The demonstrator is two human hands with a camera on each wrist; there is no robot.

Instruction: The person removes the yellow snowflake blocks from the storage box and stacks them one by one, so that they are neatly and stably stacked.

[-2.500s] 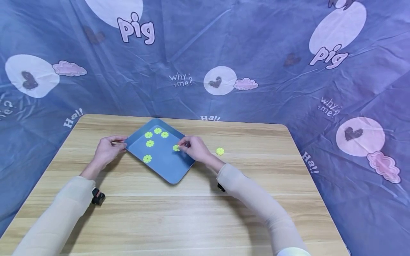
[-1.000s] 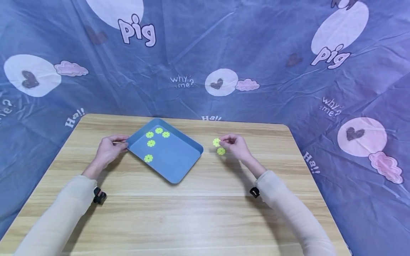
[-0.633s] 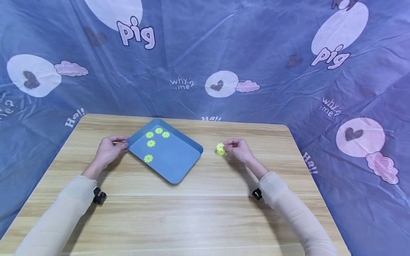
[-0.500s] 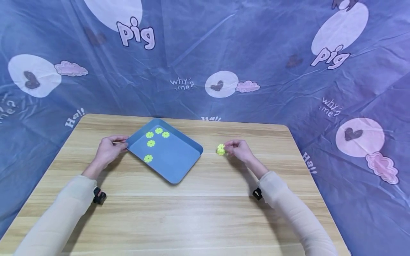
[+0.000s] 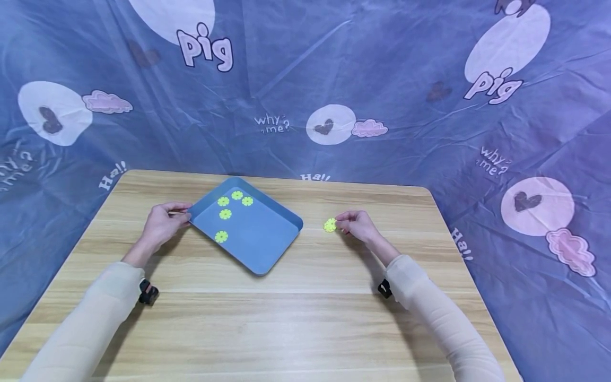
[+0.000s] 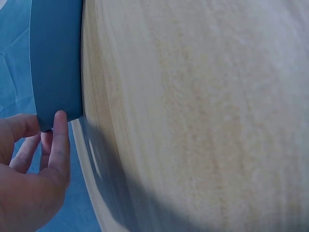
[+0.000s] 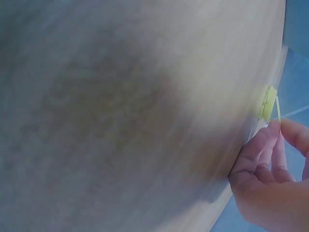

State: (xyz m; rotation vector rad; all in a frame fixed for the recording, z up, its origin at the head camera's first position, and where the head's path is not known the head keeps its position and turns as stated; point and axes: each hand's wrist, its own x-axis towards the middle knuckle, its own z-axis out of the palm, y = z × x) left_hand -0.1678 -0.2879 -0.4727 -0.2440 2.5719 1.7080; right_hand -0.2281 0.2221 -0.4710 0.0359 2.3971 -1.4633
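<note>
A blue rectangular tray (image 5: 260, 249) stands on the table with several yellow flower-shaped discs (image 5: 225, 214) lying flat in it. My left hand (image 5: 161, 225) pinches its left corner between thumb and fingers; the left wrist view shows the same grip on the tray wall (image 6: 57, 63). To the right of the tray, my right hand (image 5: 359, 225) pinches a yellow flower-shaped disc (image 7: 278, 107) by its edge. In the right wrist view this thin disc is tilted just above a small yellow pile (image 7: 267, 103) on the table. From the head view the two overlap.
The wood-grain table (image 5: 267, 329) spreads in front of both arms. A blue printed cloth (image 5: 286, 69) hangs behind the table and along its sides. Black wrist cameras (image 5: 148, 292) sit under the sleeves.
My right hand has carried a disc out of the tray to the right, then lowered it over the yellow pieces on the table. My left hand stays at the tray corner.
</note>
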